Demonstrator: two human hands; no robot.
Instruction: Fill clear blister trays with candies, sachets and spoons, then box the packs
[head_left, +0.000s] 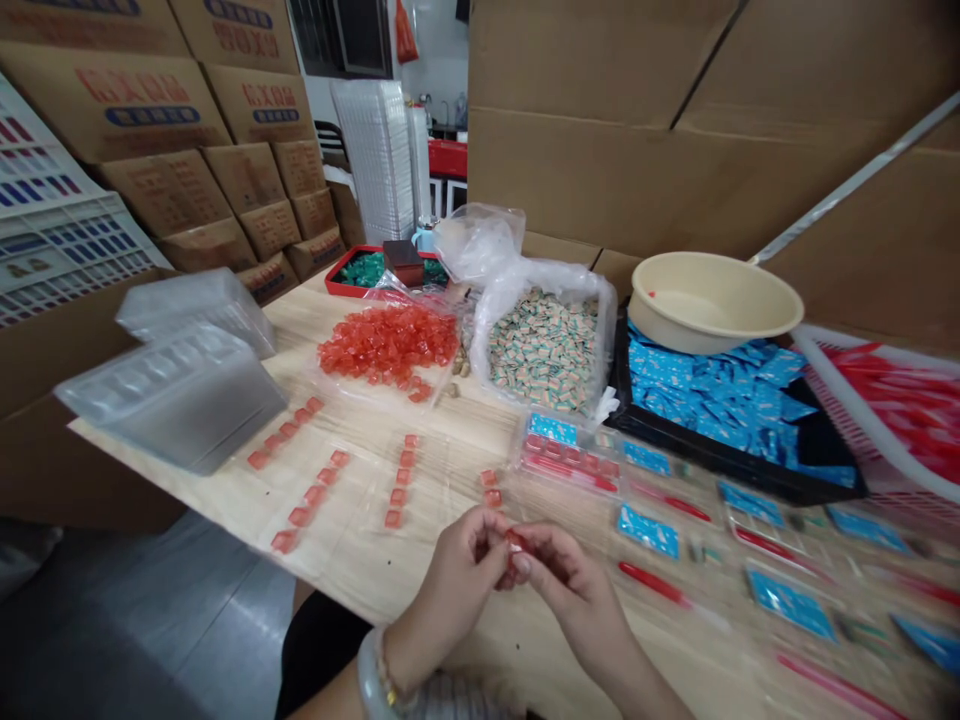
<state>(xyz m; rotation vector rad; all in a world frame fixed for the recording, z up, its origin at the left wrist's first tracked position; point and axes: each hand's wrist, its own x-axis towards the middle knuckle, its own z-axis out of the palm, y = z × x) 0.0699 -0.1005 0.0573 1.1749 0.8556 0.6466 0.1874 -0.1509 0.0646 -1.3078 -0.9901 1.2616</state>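
- Beyond the worktop's (352,580) left edge, a white plastic crate (67,220) stands beside stacked cardboard cartons (187,170).
- At the left edge, two clear plastic blister trays (180,390) rest tilted, one behind the other.
- Toward the front left, short rows of small red cubes (315,490) lie on clear film. Behind them, near the back edge, a heap of the same orange-red cubes (386,345) sits on a clear bag, with a red tray of green pieces (367,270) farther back.
- At the front edge, just right of centre, the left hand (450,590) and right hand (577,590) meet, with a bangle on the left wrist (375,680). Their fingers (491,525) are closed in a pinch around a small red piece (514,545), held above the worktop.
- A light fingertip pinch suits a piece this small, keeping it steady and in view.
- The red piece looks glossy and translucent, though the fingers hide most of it.
- Toward the back right, a bag of striped wrapped pieces (544,350) sits beside a black tray of blue sachets (712,400) and a cream plastic basin (712,300).
- Along the right front, clear trays hold blue sachets (649,530) and red sticks (652,582).
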